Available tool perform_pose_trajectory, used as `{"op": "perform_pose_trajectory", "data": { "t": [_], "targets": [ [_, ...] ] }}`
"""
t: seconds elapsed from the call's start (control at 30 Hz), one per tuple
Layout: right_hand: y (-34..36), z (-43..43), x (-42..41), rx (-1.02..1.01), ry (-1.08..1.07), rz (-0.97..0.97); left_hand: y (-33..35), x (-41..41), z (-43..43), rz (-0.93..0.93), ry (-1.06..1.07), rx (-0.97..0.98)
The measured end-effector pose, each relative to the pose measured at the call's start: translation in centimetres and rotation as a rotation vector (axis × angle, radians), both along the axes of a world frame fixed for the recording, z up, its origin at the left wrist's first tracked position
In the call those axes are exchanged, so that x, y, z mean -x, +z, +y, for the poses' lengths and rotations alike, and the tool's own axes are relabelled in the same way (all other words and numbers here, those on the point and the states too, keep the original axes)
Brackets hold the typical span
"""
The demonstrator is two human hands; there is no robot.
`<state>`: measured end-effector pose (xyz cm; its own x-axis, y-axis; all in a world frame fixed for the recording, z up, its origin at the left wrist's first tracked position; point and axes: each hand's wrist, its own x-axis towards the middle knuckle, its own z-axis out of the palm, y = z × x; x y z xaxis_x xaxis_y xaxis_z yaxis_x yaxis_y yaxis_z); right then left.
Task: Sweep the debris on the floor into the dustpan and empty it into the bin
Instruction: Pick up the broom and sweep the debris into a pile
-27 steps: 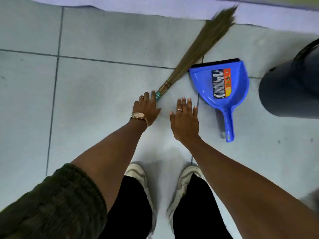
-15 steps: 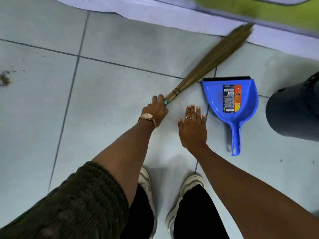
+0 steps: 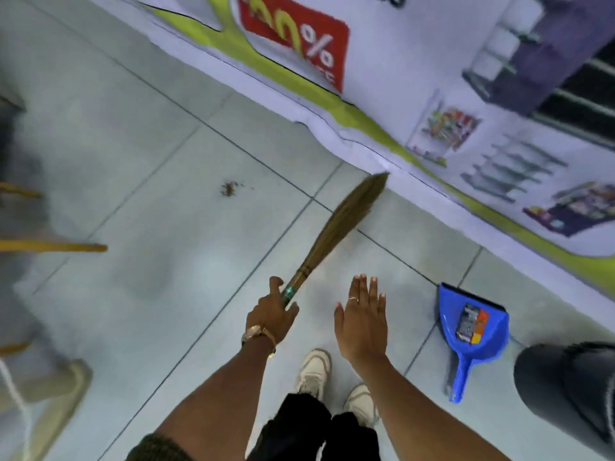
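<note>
While left hand (image 3: 271,316) grips broom (image 3: 336,232), right hand (image 3: 362,319) spread empty, bin (image 3: 562,390) cropped.

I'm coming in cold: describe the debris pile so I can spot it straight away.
Start at the printed banner along the far edge of the pale tiled floor. The debris lies on a tile short of it, ahead and left of the broom held in the left hand. It is the only small brown crumbly patch on bare tile.
</note>
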<state>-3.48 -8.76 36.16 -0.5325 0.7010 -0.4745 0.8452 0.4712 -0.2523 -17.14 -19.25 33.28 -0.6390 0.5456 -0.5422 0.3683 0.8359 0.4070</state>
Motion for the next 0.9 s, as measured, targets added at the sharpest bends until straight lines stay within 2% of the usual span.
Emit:
{"op": "perform_pose_trajectory", "data": {
  "t": [0.07,0.17,0.33,0.47,0.6,0.73,0.9],
  "targets": [
    [2.4,-1.6,3.0,-0.003,0.094,0.023,2.1,2.6,-2.7,-0.008,0.124,-0.043],
    [4.0,-3.5,8.1,-0.004,0.195,0.05,3.7,7.7,-5.5,0.089,0.21,-0.077],
    [1.5,-5.0,18.3,-0.02,0.269,0.071,1.3,18.7,-9.3,0.198,0.433,-0.027],
    [-5.0,-4.2,25.3,-0.05,0.277,0.029,-4.9,25.7,-12.3,0.226,0.553,0.034],
    [-12.6,-3.3,28.5,-0.037,0.204,-0.036,-13.2,29.9,-14.6,0.197,0.615,0.111],
    [-20.8,-2.8,29.3,-0.038,0.24,-0.105,-22.2,31.0,-14.0,0.134,0.626,0.12],
    [-26.8,-1.4,30.5,-0.071,0.259,-0.127,-29.9,29.3,-10.0,0.11,0.606,-0.003]
  ]
}}
